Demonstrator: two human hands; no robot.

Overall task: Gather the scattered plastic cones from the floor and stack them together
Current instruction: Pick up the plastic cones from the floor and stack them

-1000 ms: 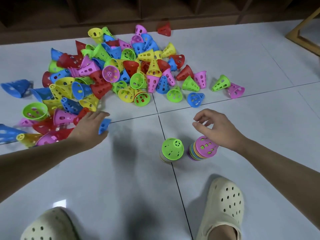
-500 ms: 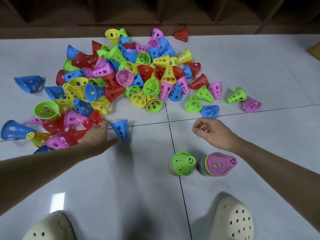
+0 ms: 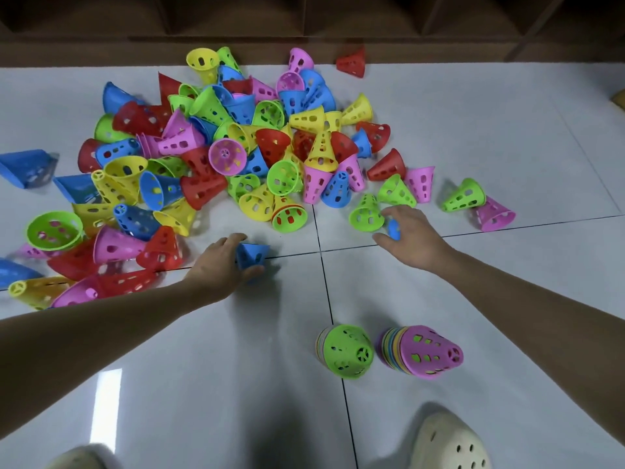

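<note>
A: What lies beyond the fingers?
B: A heap of cones (image 3: 216,157) on the floor (image 3: 203,384); two stacks (image 3: 389,352) stand nearer the person.
A: And the hands?
B: The left hand (image 3: 220,267) pinches a blue cone (image 3: 252,255). The right hand (image 3: 411,236) curls its fingers over another blue cone (image 3: 393,229).

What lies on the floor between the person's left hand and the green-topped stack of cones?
Nothing: in the head view, only bare white tile crossed by grout lines separates the left hand, which grips a blue cone, from the green-topped stack.
</note>
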